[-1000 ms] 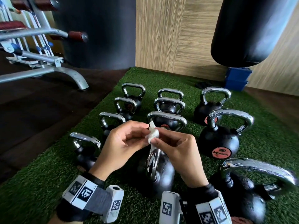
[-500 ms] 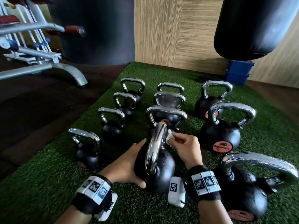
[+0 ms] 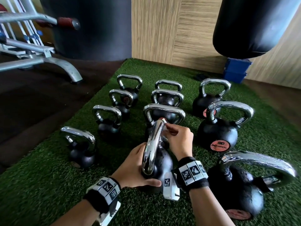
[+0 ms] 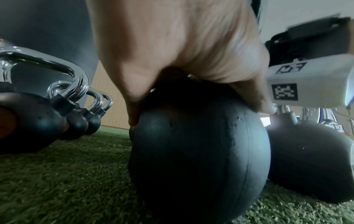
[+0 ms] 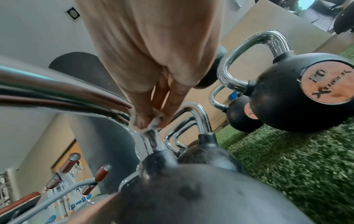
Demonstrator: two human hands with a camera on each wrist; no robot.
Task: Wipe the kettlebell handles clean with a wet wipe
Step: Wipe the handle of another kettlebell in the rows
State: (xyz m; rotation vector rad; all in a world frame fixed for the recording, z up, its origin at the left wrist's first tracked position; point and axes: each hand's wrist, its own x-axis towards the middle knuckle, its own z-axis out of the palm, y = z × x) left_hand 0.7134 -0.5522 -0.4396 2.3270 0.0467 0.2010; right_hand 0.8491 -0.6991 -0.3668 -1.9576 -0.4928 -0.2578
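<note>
Kettlebells (image 3: 218, 132) on green turf (image 3: 40, 185), wood-panelled wall (image 3: 171, 30) behind

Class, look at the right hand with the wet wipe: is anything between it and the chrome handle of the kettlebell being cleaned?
Nothing visible. The right hand already presses the wet wipe against the handle, while the left hand rests on the kettlebell's black body.

Ten black kettlebells with chrome handles are set in three rows on the green artificial-turf mat (image 3: 48, 185). The nearest middle kettlebell (image 3: 160, 162) is flanked by a small one (image 3: 81, 154) to its left and a large one (image 3: 236, 190) to its right. A hanging black punching bag (image 3: 254, 25) is placed behind right, a grey metal weight bench frame (image 3: 40, 61) behind left.
</note>
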